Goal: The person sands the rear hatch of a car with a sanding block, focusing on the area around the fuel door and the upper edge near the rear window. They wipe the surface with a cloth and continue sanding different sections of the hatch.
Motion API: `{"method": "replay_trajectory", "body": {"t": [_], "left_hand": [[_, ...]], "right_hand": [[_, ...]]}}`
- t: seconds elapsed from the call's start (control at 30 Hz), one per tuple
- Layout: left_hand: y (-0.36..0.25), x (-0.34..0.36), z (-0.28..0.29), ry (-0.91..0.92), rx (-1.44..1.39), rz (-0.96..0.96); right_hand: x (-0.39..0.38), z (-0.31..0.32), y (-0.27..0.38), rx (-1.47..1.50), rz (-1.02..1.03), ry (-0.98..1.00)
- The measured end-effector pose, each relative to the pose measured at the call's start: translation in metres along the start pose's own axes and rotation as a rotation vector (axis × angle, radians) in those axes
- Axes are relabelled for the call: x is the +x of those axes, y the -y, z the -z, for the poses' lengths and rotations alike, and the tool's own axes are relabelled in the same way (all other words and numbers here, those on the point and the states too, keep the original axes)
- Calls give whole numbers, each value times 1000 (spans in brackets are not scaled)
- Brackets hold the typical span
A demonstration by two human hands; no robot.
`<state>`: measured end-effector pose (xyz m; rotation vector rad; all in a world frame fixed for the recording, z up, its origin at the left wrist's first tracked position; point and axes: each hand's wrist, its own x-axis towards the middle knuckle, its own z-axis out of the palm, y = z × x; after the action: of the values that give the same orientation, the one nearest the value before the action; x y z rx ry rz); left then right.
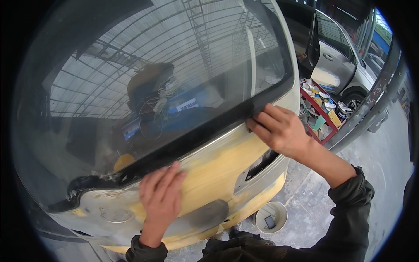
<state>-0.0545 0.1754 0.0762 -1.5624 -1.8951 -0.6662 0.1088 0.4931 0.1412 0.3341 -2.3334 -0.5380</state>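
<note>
A car tailgate fills the middle of the head view, with a rear window (pixel 187 56) above a black trim strip (pixel 205 136) and a pale body panel patched with yellow filler (pixel 205 174). My left hand (pixel 159 196) lies open on the panel, fingertips just below the trim. My right hand (pixel 281 133) is curled at the trim's right part, gripping something dark that is mostly hidden by the fingers. Below it, a recess (pixel 260 167) shows in the panel. A dark grey patch (pixel 203 216) is on the lower panel.
A red cart (pixel 316 111) piled with cans and supplies stands at the right beside grey posts (pixel 371 102). A silver car (pixel 342 65) with its door open is behind it. A round bucket (pixel 279 218) with a phone-like object inside sits on the concrete floor (pixel 316 192) below.
</note>
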Motion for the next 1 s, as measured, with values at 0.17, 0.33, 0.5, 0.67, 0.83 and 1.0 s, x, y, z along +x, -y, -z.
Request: {"method": "replay_trajectory", "body": {"t": [0.17, 0.33, 0.5, 0.67, 0.83, 1.0], "left_hand": [[-40, 53, -41, 22, -45, -93], [-39, 59, -41, 46, 33, -112], [-35, 51, -37, 85, -68, -89], [-30, 38, -14, 122, 51, -55], [2, -26, 51, 218, 198, 121], [41, -104, 123, 250, 325, 253]], "right_hand": [[-30, 6, -61, 32, 33, -3], [-57, 1, -111, 67, 145, 15], [-61, 0, -136, 59, 277, 12], [-70, -5, -143, 53, 290, -38], [-72, -11, -135, 25, 220, -98], [-82, -4, -125, -50, 124, -46]]}}
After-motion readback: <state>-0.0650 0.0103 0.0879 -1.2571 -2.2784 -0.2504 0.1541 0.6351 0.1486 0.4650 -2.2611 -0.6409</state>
